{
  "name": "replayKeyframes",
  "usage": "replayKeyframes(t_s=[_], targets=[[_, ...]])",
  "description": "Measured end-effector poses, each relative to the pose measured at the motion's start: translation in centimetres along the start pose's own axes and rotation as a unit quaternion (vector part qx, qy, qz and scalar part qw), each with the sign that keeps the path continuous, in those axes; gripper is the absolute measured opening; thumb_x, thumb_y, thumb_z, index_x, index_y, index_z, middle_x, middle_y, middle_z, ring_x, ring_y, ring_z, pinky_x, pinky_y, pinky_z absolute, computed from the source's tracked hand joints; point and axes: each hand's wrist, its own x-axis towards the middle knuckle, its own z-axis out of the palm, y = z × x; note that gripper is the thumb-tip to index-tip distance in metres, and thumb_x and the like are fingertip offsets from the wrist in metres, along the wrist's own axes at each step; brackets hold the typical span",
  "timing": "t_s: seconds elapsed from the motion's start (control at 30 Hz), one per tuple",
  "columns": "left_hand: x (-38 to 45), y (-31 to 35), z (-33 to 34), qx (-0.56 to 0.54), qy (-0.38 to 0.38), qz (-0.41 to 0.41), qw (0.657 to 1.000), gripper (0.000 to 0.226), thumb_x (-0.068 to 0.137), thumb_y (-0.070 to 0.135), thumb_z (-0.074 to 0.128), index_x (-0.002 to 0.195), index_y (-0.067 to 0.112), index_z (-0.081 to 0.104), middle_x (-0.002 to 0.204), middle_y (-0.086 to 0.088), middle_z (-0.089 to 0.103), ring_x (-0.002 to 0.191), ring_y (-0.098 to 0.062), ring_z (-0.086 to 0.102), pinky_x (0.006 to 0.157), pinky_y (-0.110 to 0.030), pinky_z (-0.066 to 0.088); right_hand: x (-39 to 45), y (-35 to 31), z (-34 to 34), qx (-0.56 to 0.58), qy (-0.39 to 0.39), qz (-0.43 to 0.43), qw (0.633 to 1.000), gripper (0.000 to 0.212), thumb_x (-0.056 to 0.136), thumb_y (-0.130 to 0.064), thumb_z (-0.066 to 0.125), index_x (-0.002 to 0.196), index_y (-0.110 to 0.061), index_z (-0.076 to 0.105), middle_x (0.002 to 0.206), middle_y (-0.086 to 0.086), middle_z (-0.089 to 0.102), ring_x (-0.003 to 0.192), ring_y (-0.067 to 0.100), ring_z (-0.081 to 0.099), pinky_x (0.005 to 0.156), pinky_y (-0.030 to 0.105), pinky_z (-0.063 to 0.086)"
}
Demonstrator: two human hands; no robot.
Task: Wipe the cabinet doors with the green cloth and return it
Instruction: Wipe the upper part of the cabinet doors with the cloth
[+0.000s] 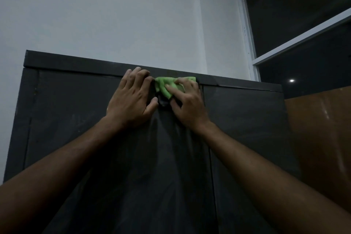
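A person's right hand (187,100) presses the green cloth (167,86) with spread fingers against the top of the dark cabinet doors (133,157); the left hand (131,99) lies flat alongside. Wiping is underway; downward strokes likely follow.

right hand (187,100) covers part of the green cloth (166,86) (lower cabinet (76,119) cut off by the frame)
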Motion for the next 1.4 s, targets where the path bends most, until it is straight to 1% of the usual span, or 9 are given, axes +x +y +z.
replayKeyframes(t_s=[0.07,0.23,0.43,0.6,0.8,0.97,1.17,1.33,1.4], targets=[[0.1,0.2,0.0,0.013,-0.008,0.002,1.000,0.077,0.097,0.054,0.031,0.151,0.002,0.044,0.152,-0.021,0.042,0.153,-0.039,0.029,0.131,-0.052,0.012,-1.1,2.4,-1.3,-0.012,-0.007,-0.007,1.000,0.038,0.086,-0.012,0.070,0.125,-0.011,0.073,0.130,0.021,0.060,0.120,0.044,0.052,0.103,0.051,0.043],[0.3,0.3,0.1,0.031,-0.015,-0.001,0.999,0.079,0.097,0.056,0.030,0.154,0.003,0.041,0.155,-0.019,0.039,0.154,-0.038,0.026,0.132,-0.052,0.010,2.5,4.7,-1.7,0.006,0.079,0.178,0.981,0.040,0.094,-0.011,0.060,0.132,-0.014,0.068,0.134,0.014,0.055,0.124,0.035,0.045,0.107,0.040,0.039],[0.3,0.5,0.1,0.045,-0.021,-0.005,0.999,0.081,0.096,0.058,0.031,0.154,0.003,0.042,0.155,-0.021,0.040,0.154,-0.040,0.027,0.131,-0.053,0.012,-2.3,5.7,-1.1,0.007,0.022,0.010,1.000,0.038,0.087,-0.006,0.070,0.125,-0.007,0.072,0.128,0.024,0.059,0.121,0.045,0.051,0.108,0.050,0.042],[1.8,3.1,-0.5,0.040,-0.027,-0.019,0.999,0.077,0.094,0.054,0.031,0.147,0.001,0.047,0.150,-0.022,0.044,0.147,-0.041,0.035,0.129,-0.054,0.017,0.6,10.3,-2.3,0.008,0.110,0.205,0.973,0.040,0.093,-0.012,0.061,0.133,-0.013,0.068,0.131,0.017,0.055,0.123,0.037,0.045,0.107,0.043,0.040],[5.2,9.1,1.3,0.010,-0.047,0.033,0.998,0.074,0.099,0.046,0.044,0.160,0.006,0.036,0.166,-0.017,0.033,0.157,-0.034,0.025,0.132,-0.047,0.012,-4.4,13.2,-2.5,0.005,0.019,0.001,1.000,0.038,0.089,-0.011,0.069,0.127,-0.011,0.071,0.129,0.020,0.057,0.122,0.041,0.050,0.107,0.049,0.042],[7.6,12.1,4.1,-0.006,-0.064,0.028,0.998,0.073,0.104,0.040,0.043,0.167,0.011,0.020,0.175,-0.010,0.016,0.164,-0.024,0.006,0.133,-0.041,0.000,-1.4,16.9,-4.1,0.008,0.114,0.235,0.965,0.039,0.094,-0.012,0.061,0.131,-0.017,0.069,0.131,0.013,0.056,0.120,0.036,0.046,0.104,0.044,0.042],[7.2,12.2,5.6,0.037,-0.061,0.024,0.997,0.082,0.097,0.051,0.016,0.167,0.009,0.021,0.175,-0.011,0.018,0.164,-0.025,0.007,0.133,-0.043,0.002,-5.1,17.2,-3.6,0.023,0.019,0.000,1.000,0.040,0.088,-0.008,0.066,0.128,-0.013,0.071,0.131,0.018,0.057,0.124,0.038,0.048,0.110,0.045,0.040],[7.3,12.4,5.4,0.043,-0.061,0.025,0.997,0.082,0.097,0.052,0.019,0.166,0.008,0.023,0.174,-0.011,0.020,0.163,-0.026,0.009,0.133,-0.044,0.004,-1.7,20.8,-4.9,0.015,0.126,0.243,0.962,0.039,0.093,-0.010,0.061,0.130,-0.017,0.070,0.129,0.012,0.057,0.118,0.036,0.047,0.104,0.041,0.039],[7.3,12.6,5.5,0.045,-0.056,0.024,0.997,0.081,0.097,0.050,0.020,0.166,0.007,0.025,0.174,-0.011,0.022,0.163,-0.026,0.011,0.133,-0.044,0.005,-0.8,19.0,-4.1,0.039,0.114,0.206,0.971,0.040,0.091,-0.008,0.062,0.129,-0.015,0.071,0.131,0.016,0.056,0.121,0.039,0.045,0.107,0.041,0.037]])
